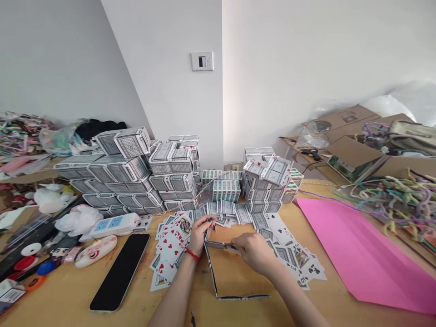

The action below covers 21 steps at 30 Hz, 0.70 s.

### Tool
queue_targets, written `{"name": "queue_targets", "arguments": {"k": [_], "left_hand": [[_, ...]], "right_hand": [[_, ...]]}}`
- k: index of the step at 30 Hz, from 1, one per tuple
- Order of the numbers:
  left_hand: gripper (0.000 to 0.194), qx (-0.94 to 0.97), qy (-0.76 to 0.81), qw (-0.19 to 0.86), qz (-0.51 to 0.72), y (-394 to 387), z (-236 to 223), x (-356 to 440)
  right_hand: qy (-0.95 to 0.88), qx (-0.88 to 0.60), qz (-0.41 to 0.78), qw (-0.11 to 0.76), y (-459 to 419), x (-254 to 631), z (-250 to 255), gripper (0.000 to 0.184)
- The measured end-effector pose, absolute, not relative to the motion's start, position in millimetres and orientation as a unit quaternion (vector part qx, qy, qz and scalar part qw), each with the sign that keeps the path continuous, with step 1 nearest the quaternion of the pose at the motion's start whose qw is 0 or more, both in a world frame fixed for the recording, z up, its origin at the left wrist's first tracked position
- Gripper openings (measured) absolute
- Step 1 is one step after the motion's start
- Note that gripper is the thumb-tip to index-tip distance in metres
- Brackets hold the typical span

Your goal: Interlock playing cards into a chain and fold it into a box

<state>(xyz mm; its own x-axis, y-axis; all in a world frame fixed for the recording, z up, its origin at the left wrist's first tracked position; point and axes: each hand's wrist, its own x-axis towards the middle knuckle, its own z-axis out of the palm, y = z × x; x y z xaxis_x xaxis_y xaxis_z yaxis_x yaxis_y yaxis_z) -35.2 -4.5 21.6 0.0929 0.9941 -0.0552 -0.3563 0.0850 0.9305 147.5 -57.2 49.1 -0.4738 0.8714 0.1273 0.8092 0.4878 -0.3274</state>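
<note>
My left hand [199, 236], with a red cord round the wrist, pinches the upper left corner of an open frame of folded playing cards [211, 272] standing on edge on the table. Fingers of my right hand [254, 252] are closed on a folded playing-card strip [220, 245] that reaches across to the frame's left side. The frame's lower edge ends beneath my right forearm. Loose face-up playing cards [170, 243] lie to the left of my left hand. More loose cards [296, 259] spread out beyond my right hand, some showing their backs.
Stacked blocks of folded cards [122, 172] rise at the back left, with another stack [264, 186] at the back right. A black phone [121, 272] and a power strip [114, 225] lie left. Pink paper [361, 254] and a cardboard box [357, 154] are on the right.
</note>
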Motion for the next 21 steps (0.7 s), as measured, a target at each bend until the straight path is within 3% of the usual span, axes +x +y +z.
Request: {"name": "queue_targets", "arguments": {"k": [21], "left_hand": [[0.017, 0.405, 0.381, 0.629, 0.543, -4.9, 16.4, -32.1]], "right_hand": [[-0.841, -0.466, 0.217, 0.167, -66.3, 128.1, 45.8, 0.025]]}}
